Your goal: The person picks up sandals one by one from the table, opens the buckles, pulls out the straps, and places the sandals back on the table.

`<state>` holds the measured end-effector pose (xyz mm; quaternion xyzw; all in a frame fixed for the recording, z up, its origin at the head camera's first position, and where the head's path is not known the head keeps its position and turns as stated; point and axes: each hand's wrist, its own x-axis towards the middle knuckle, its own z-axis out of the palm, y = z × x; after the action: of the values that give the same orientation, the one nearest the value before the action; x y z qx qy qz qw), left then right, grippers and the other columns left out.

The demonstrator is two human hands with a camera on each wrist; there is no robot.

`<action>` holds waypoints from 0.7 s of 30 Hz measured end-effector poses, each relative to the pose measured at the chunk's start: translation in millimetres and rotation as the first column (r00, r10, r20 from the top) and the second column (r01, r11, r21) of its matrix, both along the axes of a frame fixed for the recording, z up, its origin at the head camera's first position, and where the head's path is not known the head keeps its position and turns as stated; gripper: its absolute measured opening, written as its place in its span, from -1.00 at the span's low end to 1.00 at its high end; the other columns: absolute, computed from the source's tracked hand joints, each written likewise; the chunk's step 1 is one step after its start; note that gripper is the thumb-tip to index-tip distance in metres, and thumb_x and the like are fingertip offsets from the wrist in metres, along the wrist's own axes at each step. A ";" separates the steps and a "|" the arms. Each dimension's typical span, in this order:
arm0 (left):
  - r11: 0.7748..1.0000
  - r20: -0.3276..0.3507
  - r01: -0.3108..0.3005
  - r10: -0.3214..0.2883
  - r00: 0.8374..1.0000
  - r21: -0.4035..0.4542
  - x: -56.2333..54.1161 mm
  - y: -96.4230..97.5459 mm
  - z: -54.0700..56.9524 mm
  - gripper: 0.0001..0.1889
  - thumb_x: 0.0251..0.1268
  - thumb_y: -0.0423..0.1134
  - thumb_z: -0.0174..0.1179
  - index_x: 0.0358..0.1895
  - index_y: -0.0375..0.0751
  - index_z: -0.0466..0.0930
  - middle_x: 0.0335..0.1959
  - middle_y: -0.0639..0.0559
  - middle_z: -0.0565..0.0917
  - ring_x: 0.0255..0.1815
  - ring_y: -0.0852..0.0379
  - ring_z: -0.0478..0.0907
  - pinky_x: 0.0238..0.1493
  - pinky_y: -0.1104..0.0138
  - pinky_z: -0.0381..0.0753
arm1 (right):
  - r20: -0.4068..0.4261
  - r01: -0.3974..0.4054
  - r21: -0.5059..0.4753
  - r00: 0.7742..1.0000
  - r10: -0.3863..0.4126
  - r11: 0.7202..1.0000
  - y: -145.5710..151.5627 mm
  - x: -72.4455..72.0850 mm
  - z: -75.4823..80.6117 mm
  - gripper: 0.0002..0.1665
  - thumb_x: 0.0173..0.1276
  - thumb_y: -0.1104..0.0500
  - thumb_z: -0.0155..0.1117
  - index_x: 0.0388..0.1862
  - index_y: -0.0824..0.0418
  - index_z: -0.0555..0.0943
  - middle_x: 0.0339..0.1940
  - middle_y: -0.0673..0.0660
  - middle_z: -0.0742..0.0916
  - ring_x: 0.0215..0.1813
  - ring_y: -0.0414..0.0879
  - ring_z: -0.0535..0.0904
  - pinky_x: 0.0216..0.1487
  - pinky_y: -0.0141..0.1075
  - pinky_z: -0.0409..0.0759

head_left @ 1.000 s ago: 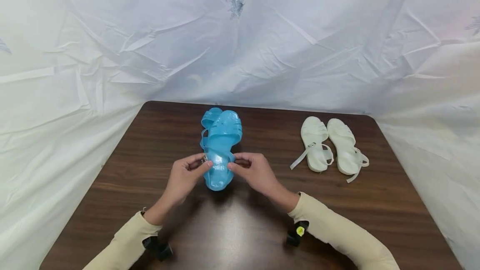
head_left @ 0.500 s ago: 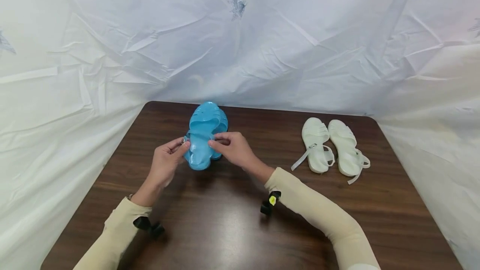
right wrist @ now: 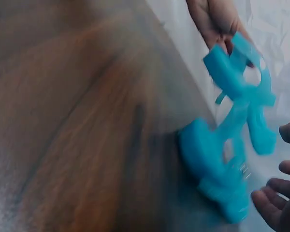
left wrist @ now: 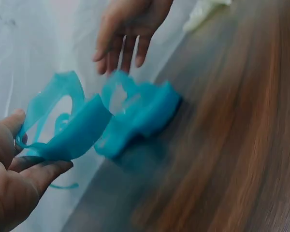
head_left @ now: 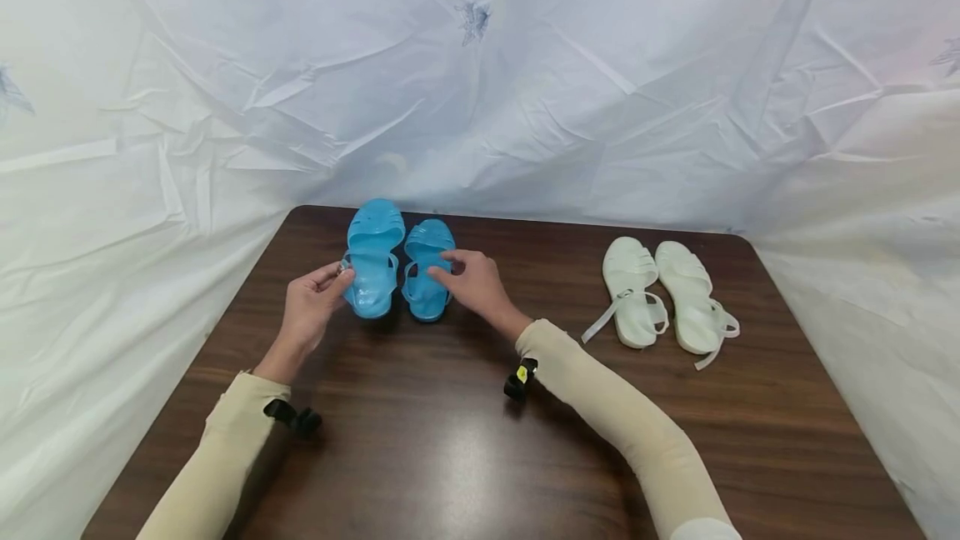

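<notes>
Two blue jelly sandals lie side by side in the head view, toes toward the far edge. My left hand (head_left: pixel 309 302) pinches the left blue sandal (head_left: pixel 371 273) by its side near the ankle strap. In the left wrist view this sandal (left wrist: pixel 82 133) is lifted and tilted, thumb and fingers at its heel end. The right blue sandal (head_left: pixel 427 298) rests on the table. Over its right side is my right hand (head_left: pixel 476 283), fingers loosely spread. Seen from the right wrist, those fingers (right wrist: pixel 280 193) are apart from the resting sandal (right wrist: pixel 200 150) and grip nothing.
A pair of white sandals (head_left: pixel 632 294) stands at the right of the dark wooden table (head_left: pixel 465 440), straps loose toward the front. A white printed sheet (head_left: pixel 480 107) hangs behind the table's far edge and along both sides.
Both hands have moved away from me and left. The held blue sandal has gone left, off the other one it overlapped. The right hand has let go of it and spread its fingers.
</notes>
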<state>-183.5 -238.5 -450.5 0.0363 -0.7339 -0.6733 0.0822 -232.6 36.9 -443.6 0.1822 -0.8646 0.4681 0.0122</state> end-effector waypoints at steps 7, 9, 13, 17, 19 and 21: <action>0.998 0.041 -0.015 0.017 0.999 -0.066 -13.6 -9.4 -17.5 -0.38 0.42 -0.06 0.32 0.34 -0.47 0.50 -0.09 0.10 0.71 -0.13 0.44 0.66 -0.13 0.48 0.68 | 0.121 0.039 0.084 0.991 -0.049 0.996 3.1 -7.8 -25.2 -0.30 0.45 -0.16 0.32 0.43 0.16 0.53 0.35 0.15 0.64 0.15 -0.04 0.65 0.12 -0.11 0.64; 0.997 0.051 -0.017 0.020 0.998 -0.070 -16.5 -11.7 -22.5 -0.37 0.42 -0.04 0.32 0.34 -0.46 0.49 -0.04 0.05 0.70 -0.11 0.45 0.65 -0.13 0.48 0.68 | 0.139 0.034 0.081 0.989 -0.045 0.996 2.9 -8.2 -28.9 -0.32 0.46 -0.15 0.32 0.43 0.16 0.53 0.24 0.18 0.70 -0.07 -0.07 0.67 -0.03 -0.18 0.64; 0.996 0.051 -0.016 0.020 0.999 -0.086 -21.9 -16.7 -30.2 -0.37 0.41 -0.03 0.33 0.33 -0.46 0.50 -0.04 0.06 0.70 -0.11 0.46 0.64 -0.14 0.48 0.68 | 0.139 0.045 0.078 0.989 -0.055 0.996 1.6 -9.5 -32.7 -0.36 0.46 -0.12 0.33 0.39 0.16 0.57 0.08 0.17 0.76 -0.33 -0.15 0.59 -0.23 -0.28 0.56; 0.993 0.060 -0.004 0.011 0.998 -0.116 -26.3 -21.5 -35.4 -0.39 0.40 -0.02 0.34 0.28 -0.47 0.55 -0.15 0.15 0.72 -0.17 0.45 0.64 -0.18 0.49 0.68 | 0.127 0.059 0.076 0.990 -0.068 0.995 0.1 -10.5 -34.5 -0.39 0.45 -0.10 0.35 0.36 0.16 0.59 0.10 0.13 0.77 -0.25 -0.19 0.64 -0.21 -0.30 0.59; 0.990 0.076 0.012 -0.001 0.997 -0.140 -28.1 -23.4 -36.8 -0.40 0.41 -0.02 0.33 0.28 -0.47 0.55 -0.15 0.12 0.73 -0.18 0.45 0.63 -0.19 0.49 0.68 | 0.125 0.059 0.077 0.990 -0.069 0.995 -0.3 -10.6 -35.0 -0.39 0.44 -0.09 0.36 0.36 0.17 0.59 0.11 0.12 0.77 -0.18 -0.18 0.68 -0.16 -0.29 0.63; 0.986 0.091 0.029 -0.014 0.996 -0.162 -29.6 -24.8 -37.4 -0.40 0.42 -0.02 0.32 0.29 -0.46 0.54 -0.08 -0.01 0.74 -0.19 0.44 0.63 -0.19 0.48 0.69 | 0.128 0.061 0.074 0.989 -0.070 0.995 -0.5 -10.9 -35.0 -0.39 0.44 -0.08 0.36 0.36 0.17 0.59 0.12 0.12 0.76 -0.12 -0.16 0.70 -0.13 -0.27 0.65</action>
<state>-213.1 -263.3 -488.0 0.0516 -0.7897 -0.6096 0.0446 -243.5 36.4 -478.6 0.1232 -0.8849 0.4478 -0.0354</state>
